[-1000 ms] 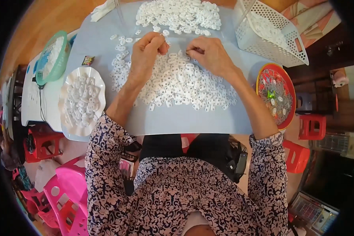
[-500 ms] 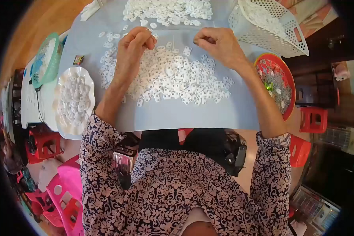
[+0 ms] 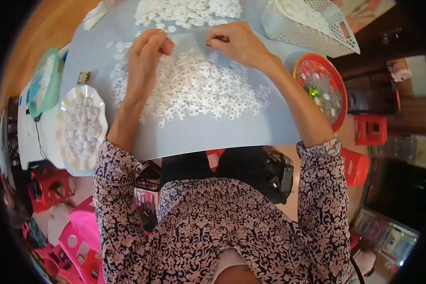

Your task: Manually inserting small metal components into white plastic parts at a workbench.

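Over the far edge of a loose heap of small white plastic pieces with holes, both my hands are raised. My left hand is closed, its thumb and index finger pinched together; what lies between the tips is too small to make out. Across a narrow gap, my right hand is also closed in a pinch, palm down, its fingertips pointing toward the left hand. Whatever it grips is hidden. The heap is spread on a pale grey-blue table. Another heap of white pieces lies farther back.
At the far right stand a white perforated basket and a red bowl of small metallic-looking parts. To the left are a scalloped white dish of white pieces, a small wrapper and a green basket. Red stools stand beyond the table.
The whole view has shifted, so the table appears farther left and slightly tilted. My right hand has come closer to my left hand. Both stay pinched.
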Demonstrator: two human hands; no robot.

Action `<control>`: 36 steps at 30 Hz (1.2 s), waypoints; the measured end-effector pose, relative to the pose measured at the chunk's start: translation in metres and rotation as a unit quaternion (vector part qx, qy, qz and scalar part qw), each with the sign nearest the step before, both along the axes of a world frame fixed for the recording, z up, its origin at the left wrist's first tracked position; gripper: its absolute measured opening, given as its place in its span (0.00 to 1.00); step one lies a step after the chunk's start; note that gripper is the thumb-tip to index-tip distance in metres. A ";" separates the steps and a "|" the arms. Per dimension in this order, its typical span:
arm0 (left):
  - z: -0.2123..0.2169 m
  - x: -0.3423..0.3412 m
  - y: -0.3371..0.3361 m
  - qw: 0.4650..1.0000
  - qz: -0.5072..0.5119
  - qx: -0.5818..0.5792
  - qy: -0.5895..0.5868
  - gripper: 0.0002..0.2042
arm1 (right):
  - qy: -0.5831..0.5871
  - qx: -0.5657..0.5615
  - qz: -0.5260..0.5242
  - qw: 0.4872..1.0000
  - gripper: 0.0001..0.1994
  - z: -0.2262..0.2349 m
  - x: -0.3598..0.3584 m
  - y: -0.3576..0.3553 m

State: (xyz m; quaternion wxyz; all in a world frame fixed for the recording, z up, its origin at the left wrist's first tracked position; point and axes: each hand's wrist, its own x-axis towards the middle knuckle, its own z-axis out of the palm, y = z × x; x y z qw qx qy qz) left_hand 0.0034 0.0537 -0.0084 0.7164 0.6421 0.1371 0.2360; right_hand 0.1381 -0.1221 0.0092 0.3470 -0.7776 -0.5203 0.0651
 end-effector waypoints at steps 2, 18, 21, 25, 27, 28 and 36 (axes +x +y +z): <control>0.001 -0.001 -0.002 1.000 -0.009 -0.002 -0.014 0.09 | -0.018 0.019 -0.001 1.000 0.06 0.001 0.005 -0.008; -0.006 -0.003 -0.021 0.997 -0.076 0.008 -0.026 0.08 | -0.089 -0.211 -0.101 0.968 0.05 0.020 -0.013 -0.099; -0.003 -0.007 -0.030 0.996 -0.084 0.024 -0.022 0.08 | -0.155 -0.205 -0.104 0.961 0.04 0.017 -0.017 -0.096; -0.003 -0.010 -0.043 0.994 -0.108 0.023 0.005 0.07 | -0.199 -0.182 -0.071 0.960 0.03 0.008 -0.012 -0.095; -0.001 -0.013 -0.050 0.992 -0.125 0.030 -0.009 0.07 | -0.159 -0.198 -0.080 0.964 0.03 0.013 -0.011 -0.094; 0.002 -0.015 -0.054 0.989 -0.144 0.037 0.013 0.07 | -0.120 -0.214 -0.089 0.965 0.04 0.016 -0.011 -0.092; 0.003 -0.019 -0.066 0.977 -0.207 0.033 0.049 0.07 | 0.352 0.116 -0.104 0.923 0.06 0.008 -0.049 -0.068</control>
